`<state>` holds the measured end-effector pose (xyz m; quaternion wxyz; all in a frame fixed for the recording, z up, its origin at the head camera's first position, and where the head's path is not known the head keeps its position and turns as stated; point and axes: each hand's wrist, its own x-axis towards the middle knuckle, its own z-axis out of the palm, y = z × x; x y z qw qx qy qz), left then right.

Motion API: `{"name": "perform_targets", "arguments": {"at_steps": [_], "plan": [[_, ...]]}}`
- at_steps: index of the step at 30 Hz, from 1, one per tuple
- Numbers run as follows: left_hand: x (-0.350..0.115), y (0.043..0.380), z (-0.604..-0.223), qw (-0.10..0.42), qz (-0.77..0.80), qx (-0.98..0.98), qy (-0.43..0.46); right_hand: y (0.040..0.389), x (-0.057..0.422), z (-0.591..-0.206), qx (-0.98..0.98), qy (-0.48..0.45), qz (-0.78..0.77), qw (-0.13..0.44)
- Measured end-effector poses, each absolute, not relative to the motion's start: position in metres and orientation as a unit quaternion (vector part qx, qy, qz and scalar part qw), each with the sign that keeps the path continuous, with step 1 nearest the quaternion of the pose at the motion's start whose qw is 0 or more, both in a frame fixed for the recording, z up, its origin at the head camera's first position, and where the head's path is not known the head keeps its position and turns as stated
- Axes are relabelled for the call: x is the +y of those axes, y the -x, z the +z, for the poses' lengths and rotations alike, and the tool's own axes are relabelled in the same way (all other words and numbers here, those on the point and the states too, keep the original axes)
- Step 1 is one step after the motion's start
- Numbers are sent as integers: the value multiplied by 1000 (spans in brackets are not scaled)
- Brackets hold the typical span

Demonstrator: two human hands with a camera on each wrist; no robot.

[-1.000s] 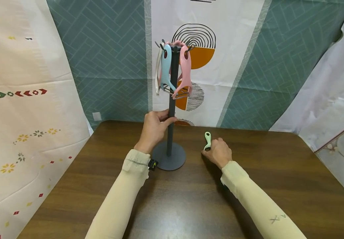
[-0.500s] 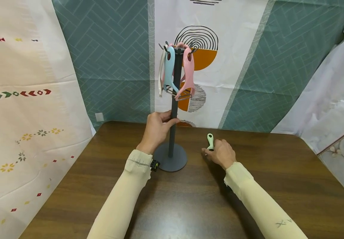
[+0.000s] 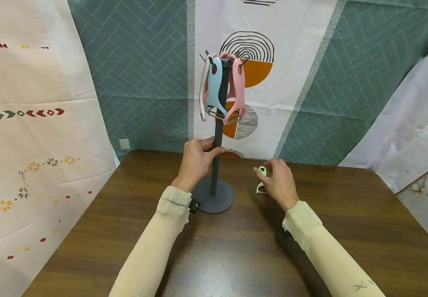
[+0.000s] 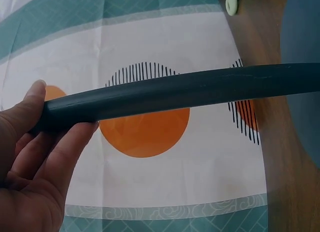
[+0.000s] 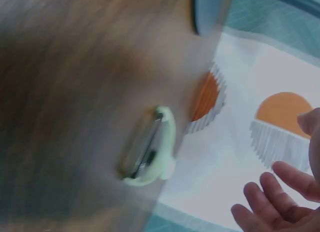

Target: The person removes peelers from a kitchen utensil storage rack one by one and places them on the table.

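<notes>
My left hand grips the dark grey pole of a stand whose round base sits on the table. In the left wrist view, thumb and fingers curl around that pole. A light green peeler lies on the table right of the stand. Over it is my right hand, its thumb overlapping the handle in the head view. The right wrist view shows the peeler apart from the hand, with a gap between thumb and loosely bent fingers.
From the stand's top hooks hang a blue peeler, a pink peeler and a whitish one, with more pink behind. The brown wooden table ends at a patterned curtain close behind the stand.
My right hand has lifted off the peeler's lower end and shifted up towards its handle, uncovering the blade. The left hand keeps its grip on the pole. The head view has shifted slightly.
</notes>
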<state>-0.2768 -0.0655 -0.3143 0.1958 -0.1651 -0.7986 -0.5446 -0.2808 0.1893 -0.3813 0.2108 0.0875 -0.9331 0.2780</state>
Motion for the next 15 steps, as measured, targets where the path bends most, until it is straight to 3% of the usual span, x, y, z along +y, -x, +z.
{"name": "perform_targets", "arguments": {"at_steps": [15], "plan": [[-65, 275, -314, 206, -527, -807, 168, 272, 168, -353, -883, -139, 338, 294]]}}
